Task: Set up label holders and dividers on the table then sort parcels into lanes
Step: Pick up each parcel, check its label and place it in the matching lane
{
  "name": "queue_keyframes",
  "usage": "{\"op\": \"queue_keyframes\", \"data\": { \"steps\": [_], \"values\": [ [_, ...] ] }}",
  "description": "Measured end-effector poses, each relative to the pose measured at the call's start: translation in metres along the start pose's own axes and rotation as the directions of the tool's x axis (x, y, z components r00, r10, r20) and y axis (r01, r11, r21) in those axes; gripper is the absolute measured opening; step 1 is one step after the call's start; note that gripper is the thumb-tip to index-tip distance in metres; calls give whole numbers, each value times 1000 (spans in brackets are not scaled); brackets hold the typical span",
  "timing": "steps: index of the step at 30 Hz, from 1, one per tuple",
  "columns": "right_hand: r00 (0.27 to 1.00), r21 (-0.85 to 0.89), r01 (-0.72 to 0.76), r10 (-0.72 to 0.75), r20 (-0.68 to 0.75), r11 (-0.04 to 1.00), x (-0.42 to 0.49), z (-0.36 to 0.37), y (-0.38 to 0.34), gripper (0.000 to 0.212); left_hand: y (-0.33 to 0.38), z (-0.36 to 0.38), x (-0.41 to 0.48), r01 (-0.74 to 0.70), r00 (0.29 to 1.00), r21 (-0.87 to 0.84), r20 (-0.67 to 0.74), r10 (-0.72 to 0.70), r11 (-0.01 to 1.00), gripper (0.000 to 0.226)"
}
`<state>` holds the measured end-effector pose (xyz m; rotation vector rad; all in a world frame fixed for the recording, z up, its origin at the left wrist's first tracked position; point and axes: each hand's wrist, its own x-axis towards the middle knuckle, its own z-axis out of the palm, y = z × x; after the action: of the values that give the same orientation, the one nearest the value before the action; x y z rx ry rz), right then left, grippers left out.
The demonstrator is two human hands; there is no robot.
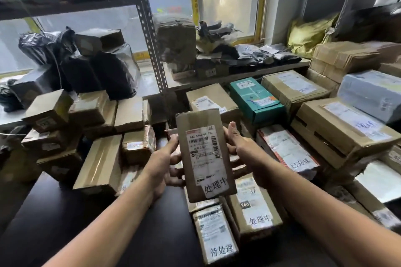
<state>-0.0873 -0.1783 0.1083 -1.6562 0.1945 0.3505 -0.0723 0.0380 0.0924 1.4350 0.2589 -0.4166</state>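
I hold a flat brown cardboard parcel (204, 154) upright above the table, its shipping label and a handwritten white tag facing me. My left hand (167, 165) grips its left edge, thumb on the front and fingers behind. My right hand (240, 149) grips its right edge the same way. Below it on the dark table (71, 223) lie a tagged parcel (217, 234) at the front and another tagged parcel (253, 208) beside it on the right.
Brown boxes are stacked at left (97, 165) and right (342, 130), with a teal box (256, 99) behind. A metal shelf upright (152, 45) stands at the centre, black bagged parcels (86, 65) on the left shelf. A red-edged parcel (286, 149) lies at right.
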Motion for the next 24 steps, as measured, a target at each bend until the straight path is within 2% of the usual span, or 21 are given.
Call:
{"op": "queue_keyframes", "data": {
  "steps": [9,14,22,24],
  "values": [
    [980,-28,-196,197,20,980,38,-85,37,78,-40,86,37,210,976,-27,-52,-211,977,54],
    [971,-93,-239,239,-11,967,60,-102,45,79,-51,107,57,256,962,-8,-92,-256,967,62],
    [957,-103,-291,291,-15,951,87,-113,49,59,-52,118,88,296,952,61,-105,-289,953,62],
    [953,-100,-301,302,-12,948,94,-112,53,67,-54,119,90,318,945,83,-115,-308,945,62]
  ]
}}
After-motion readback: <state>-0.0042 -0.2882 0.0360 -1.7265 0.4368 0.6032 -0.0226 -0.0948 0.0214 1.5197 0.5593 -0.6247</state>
